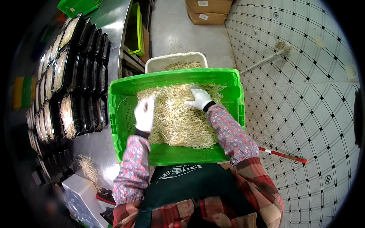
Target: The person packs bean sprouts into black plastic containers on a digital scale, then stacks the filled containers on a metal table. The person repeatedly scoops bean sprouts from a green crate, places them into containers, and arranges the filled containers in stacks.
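Note:
A green plastic crate (188, 157) stands before me, with a loose heap of thin, pale, straw-like stems (182, 119) inside. My left hand (145, 114), in a white glove, is over the heap's left edge. Its fingers are curled and slightly blurred, and whether any stems are in them cannot be made out. Resting on the upper right of the heap, my right hand (199, 97), also white-gloved, has its thumb spread from the fingers. Its fingertips are partly lost among the stems.
Stacked black plastic trays (82, 68) of similar stems stand on the metal table (114, 42) at left. Loose stems (88, 169) lie near a white box (81, 188). Beyond the crate is a white basket (204, 58). Cardboard boxes (209, 12), a broom (265, 59) and a red-and-white pole (282, 154) are on the floor.

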`<move>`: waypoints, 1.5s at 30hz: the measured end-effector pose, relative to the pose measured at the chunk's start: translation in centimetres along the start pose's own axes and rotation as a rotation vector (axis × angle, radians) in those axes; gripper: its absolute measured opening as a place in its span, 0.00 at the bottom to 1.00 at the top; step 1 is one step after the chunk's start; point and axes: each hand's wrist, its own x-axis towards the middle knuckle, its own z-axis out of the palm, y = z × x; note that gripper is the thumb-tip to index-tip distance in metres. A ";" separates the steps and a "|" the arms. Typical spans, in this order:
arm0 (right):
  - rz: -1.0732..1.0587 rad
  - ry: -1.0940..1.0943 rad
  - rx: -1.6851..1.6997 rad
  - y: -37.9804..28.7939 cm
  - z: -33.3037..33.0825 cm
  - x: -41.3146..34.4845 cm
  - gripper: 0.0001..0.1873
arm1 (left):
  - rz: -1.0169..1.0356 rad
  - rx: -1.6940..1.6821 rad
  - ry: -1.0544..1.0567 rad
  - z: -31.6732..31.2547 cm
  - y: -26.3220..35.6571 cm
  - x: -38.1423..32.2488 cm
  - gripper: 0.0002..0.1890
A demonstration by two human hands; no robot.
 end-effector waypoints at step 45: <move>-0.063 -0.192 -0.220 -0.8 2.5 0.1 0.53 | -1.324 -0.641 0.504 18.1 -16.8 -9.2 0.66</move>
